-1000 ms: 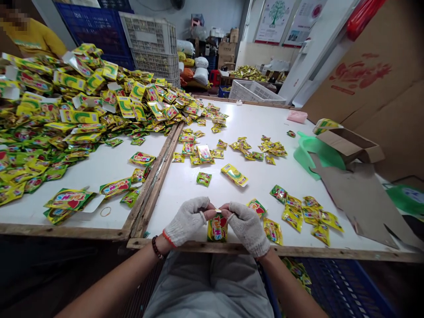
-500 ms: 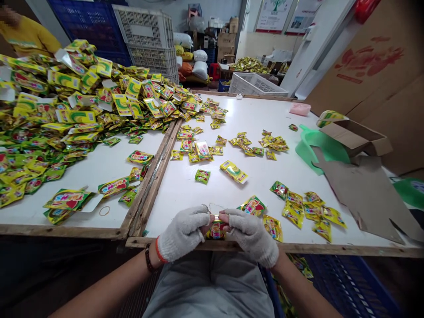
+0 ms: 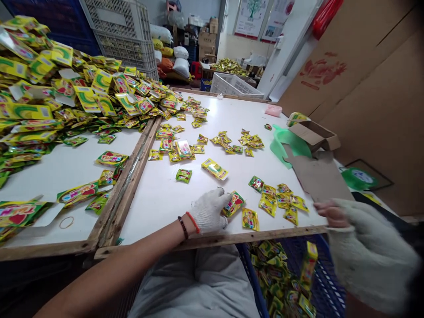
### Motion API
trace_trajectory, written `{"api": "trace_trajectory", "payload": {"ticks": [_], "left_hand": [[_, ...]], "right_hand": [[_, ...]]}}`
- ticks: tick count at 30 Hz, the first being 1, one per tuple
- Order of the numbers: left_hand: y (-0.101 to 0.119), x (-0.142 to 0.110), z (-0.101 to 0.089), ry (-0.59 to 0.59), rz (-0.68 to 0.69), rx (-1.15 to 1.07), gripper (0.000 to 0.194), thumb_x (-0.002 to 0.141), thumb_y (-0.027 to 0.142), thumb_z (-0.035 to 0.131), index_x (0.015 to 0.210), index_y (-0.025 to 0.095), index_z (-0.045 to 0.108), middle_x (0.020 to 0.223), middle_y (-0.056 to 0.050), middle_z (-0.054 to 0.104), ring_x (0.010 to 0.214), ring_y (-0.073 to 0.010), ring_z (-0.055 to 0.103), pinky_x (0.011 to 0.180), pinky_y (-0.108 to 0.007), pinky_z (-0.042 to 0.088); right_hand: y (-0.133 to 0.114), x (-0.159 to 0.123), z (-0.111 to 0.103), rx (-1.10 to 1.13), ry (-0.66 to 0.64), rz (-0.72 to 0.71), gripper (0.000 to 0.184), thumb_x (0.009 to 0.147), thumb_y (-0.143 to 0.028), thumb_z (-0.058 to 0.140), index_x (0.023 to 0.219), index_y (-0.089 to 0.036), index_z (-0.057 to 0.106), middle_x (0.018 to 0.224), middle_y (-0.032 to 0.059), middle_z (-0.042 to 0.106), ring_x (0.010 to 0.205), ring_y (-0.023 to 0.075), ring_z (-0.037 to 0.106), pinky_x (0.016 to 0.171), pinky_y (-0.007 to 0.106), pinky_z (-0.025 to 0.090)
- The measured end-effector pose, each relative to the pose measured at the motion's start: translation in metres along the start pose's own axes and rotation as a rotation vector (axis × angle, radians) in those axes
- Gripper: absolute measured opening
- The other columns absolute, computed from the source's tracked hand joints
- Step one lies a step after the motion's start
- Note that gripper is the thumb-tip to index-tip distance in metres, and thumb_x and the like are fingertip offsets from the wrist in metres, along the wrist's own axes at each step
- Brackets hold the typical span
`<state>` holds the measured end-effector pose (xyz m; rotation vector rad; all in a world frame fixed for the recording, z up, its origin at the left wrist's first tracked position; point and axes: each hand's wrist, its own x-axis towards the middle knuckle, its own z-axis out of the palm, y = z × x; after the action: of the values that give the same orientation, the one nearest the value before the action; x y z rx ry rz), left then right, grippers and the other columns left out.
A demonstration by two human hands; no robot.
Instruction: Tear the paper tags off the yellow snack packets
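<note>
Grasping the printed carton seems underway: the left hand curls over its end on the surface, closure unclear; the blurred right hand's grip can't be told. Lifting would want pinched edges.

Wood-edged white table, stacked grey crates, posters on pale wall, white pillar, cardboard panel

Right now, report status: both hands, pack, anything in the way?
Left hand on printed pack, grip unclear. Right hand out to the right, blurred, nothing visible in it. Yellow pouch right of the pack, not between it and the left hand.
</note>
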<state>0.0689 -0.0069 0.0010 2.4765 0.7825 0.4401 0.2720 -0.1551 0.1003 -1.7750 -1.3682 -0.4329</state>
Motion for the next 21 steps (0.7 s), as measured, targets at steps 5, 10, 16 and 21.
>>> {"api": "trace_trajectory", "payload": {"ticks": [5, 10, 16, 21], "left_hand": [[0.016, 0.036, 0.022, 0.054, -0.202, 0.117, 0.059, 0.061, 0.047, 0.069, 0.108, 0.016, 0.052, 0.098, -0.013, 0.058, 0.09, -0.031, 0.056, 0.076, -0.04, 0.045], [0.006, 0.034, 0.021, 0.137, -0.318, 0.069, 0.052, 0.064, 0.033, 0.067, 0.11, 0.017, 0.049, 0.099, -0.01, 0.061, 0.087, -0.0254, 0.059, 0.073, -0.033, 0.047], [-0.004, -0.031, 0.007, 0.313, -0.29, -0.395, 0.026, 0.083, 0.029, 0.051, 0.107, 0.019, 0.053, 0.099, -0.005, 0.063, 0.089, -0.0178, 0.06, 0.079, -0.029, 0.048], [-0.02, -0.072, 0.001, 0.414, -0.306, -0.67, 0.042, 0.083, 0.022, 0.052, 0.123, 0.017, 0.043, 0.101, -0.005, 0.063, 0.089, -0.0159, 0.062, 0.08, -0.028, 0.051]], "right_hand": [[-0.011, -0.018, 0.069, 0.153, -0.432, -0.016, 0.019, 0.086, -0.03, 0.05, 0.077, -0.019, 0.063, 0.076, 0.005, 0.064, 0.073, 0.0186, 0.06, 0.067, 0.03, 0.047], [-0.017, -0.038, 0.106, 0.211, -0.424, 0.226, 0.02, 0.084, -0.036, 0.05, 0.077, -0.019, 0.059, 0.075, 0.0061, 0.063, 0.073, 0.0206, 0.061, 0.068, 0.033, 0.049], [-0.04, -0.069, 0.143, 0.881, -0.404, 0.618, 0.03, 0.072, -0.036, 0.065, 0.087, -0.022, 0.042, 0.086, 0.0058, 0.066, 0.081, 0.0219, 0.067, 0.069, 0.034, 0.056], [-0.06, -0.082, 0.161, 0.974, -0.478, 0.541, 0.021, 0.074, -0.026, 0.062, 0.091, -0.021, 0.049, 0.088, 0.0044, 0.068, 0.083, 0.0201, 0.067, 0.073, 0.033, 0.056]]}}
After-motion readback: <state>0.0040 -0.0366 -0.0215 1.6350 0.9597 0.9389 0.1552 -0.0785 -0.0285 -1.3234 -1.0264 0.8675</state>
